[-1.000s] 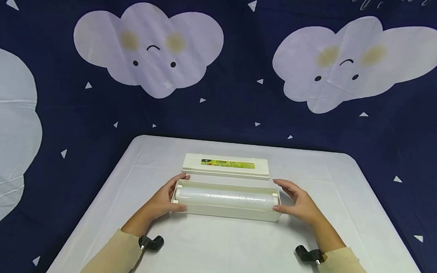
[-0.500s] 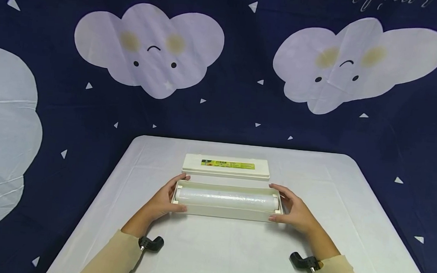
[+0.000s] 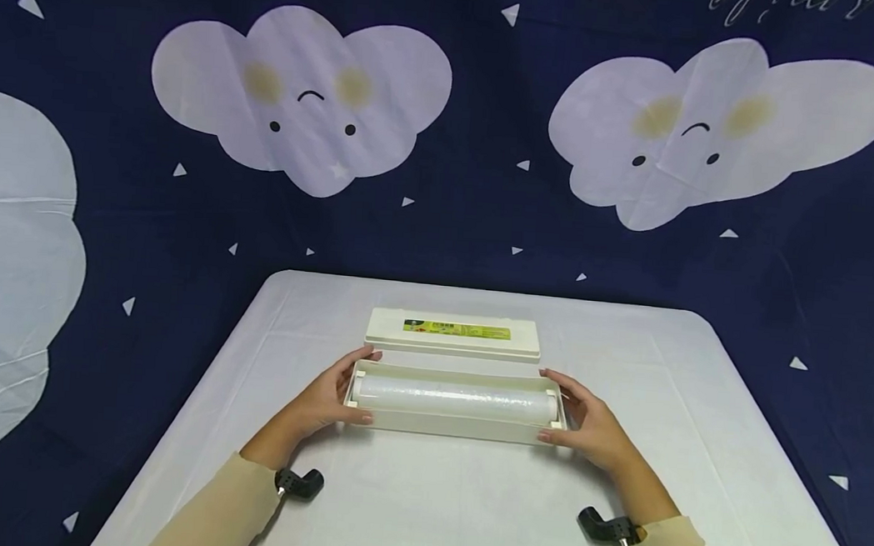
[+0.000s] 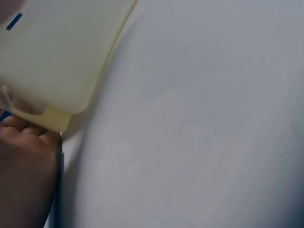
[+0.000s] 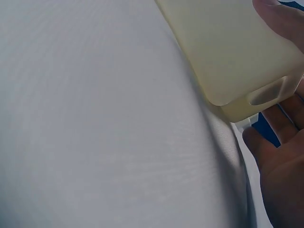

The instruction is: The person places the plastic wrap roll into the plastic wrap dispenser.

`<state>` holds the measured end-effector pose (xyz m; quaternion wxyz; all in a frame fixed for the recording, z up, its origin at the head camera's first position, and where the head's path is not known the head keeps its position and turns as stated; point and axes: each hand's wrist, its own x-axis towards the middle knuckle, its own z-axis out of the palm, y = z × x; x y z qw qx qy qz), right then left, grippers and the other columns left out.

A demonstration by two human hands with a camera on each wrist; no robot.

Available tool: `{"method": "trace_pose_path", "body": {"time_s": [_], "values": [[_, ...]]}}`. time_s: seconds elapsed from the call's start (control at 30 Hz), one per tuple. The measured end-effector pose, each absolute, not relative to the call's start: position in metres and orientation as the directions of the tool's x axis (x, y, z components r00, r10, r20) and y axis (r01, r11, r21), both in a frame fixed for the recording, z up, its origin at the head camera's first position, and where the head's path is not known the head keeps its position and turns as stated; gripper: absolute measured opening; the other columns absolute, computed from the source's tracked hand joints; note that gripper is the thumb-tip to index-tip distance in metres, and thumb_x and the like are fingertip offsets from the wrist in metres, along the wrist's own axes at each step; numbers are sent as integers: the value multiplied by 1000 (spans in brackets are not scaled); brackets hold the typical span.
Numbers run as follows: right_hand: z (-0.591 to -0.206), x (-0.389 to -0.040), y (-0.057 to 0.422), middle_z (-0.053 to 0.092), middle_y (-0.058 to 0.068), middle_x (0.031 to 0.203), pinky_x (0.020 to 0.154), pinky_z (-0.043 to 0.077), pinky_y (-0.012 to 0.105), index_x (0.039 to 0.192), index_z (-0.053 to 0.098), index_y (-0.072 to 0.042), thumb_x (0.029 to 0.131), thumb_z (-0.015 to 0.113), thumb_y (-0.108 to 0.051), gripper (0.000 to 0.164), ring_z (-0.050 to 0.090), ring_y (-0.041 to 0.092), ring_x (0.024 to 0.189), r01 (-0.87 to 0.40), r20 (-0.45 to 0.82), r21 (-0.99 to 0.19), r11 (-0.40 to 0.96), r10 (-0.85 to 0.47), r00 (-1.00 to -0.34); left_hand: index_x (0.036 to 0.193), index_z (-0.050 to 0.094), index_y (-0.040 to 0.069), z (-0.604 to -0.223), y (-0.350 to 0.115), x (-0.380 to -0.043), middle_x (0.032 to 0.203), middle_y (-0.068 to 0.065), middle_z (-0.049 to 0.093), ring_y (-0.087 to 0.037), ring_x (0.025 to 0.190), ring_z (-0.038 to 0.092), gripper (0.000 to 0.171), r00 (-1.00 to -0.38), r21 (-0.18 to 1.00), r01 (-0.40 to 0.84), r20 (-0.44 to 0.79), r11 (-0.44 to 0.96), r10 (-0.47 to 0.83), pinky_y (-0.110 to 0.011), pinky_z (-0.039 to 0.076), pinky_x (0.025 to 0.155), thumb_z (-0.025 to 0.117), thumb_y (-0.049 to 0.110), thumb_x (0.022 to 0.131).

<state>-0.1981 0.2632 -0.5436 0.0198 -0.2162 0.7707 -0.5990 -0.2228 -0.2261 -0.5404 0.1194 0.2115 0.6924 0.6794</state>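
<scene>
A long cream plastic box (image 3: 458, 426) stands on the table with its top off, and a roll of cling film (image 3: 453, 398) lies lengthwise inside it. At the box's left end my left hand (image 3: 324, 395) grips it, thumb along the near wall and fingers at the far side. My right hand (image 3: 593, 420) holds the right end the same way. In the right wrist view, the box (image 5: 237, 52) shows a slot in its end wall, close to the fingers. The left wrist view has the box's other end (image 4: 61, 61) beside the left hand (image 4: 26, 161).
Behind the box lies its cream lid (image 3: 381, 328), which bears a yellow-green label (image 3: 456, 329). Both rest on a white-covered table (image 3: 438, 507). A dark blue cloth (image 3: 476, 242) with printed clouds hangs beyond the table's far edge.
My right hand has moved in to the left and closed around the box's right end. My left hand keeps its grip. Box and lid stay about where they were.
</scene>
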Motion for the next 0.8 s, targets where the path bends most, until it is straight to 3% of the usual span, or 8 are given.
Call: {"method": "trace_pose_path", "body": {"time_s": [0.13,0.23,0.4,0.47,0.63,0.8], "values": [[-544,-196,264,45,14,160,114,33,21,158,46,-7,71,98,-1,101,39,36,148,-290,214,-938,190,-339,-916,165,25,1,-534,-234,-229,166,-23,30,-41,153,23,110,-854,990,139,140,-40,501,-26,31,118,88,-12,76],[-545,-196,264,43,17,161,114,33,20,159,44,-5,72,97,0,102,37,39,148,-293,219,-938,185,-338,-915,165,22,-2,-527,-241,-234,166,-27,28,-43,154,20,91,-833,983,176,180,-58,523,-27,25,120,75,-9,91],[-548,-194,265,42,16,162,114,32,19,160,43,-6,73,97,-3,102,35,39,150,-283,208,-938,203,-326,-922,163,20,-8,-511,-249,-249,165,-29,29,-46,152,25,63,-845,962,272,233,11,481,-24,30,118,51,0,109],[-548,-194,265,43,14,162,115,31,20,160,44,-8,72,97,-3,102,34,37,150,-273,199,-939,210,-316,-928,164,23,-5,-503,-251,-256,165,-25,32,-42,153,27,61,-867,961,271,216,60,448,-26,31,118,52,6,111],[-548,-194,264,42,9,163,117,28,22,160,45,-13,73,97,-3,102,32,33,152,-256,188,-946,201,-303,-934,165,29,5,-491,-249,-276,166,-16,35,-33,153,29,62,-909,955,235,151,180,388,-46,25,123,55,23,112],[-549,-193,265,41,8,164,117,28,21,161,44,-13,73,97,-3,102,30,33,153,-245,179,-950,194,-302,-936,163,33,2,-493,-243,-299,166,-17,36,-34,154,28,64,-932,923,226,113,311,344,-51,20,124,58,29,111]]}}
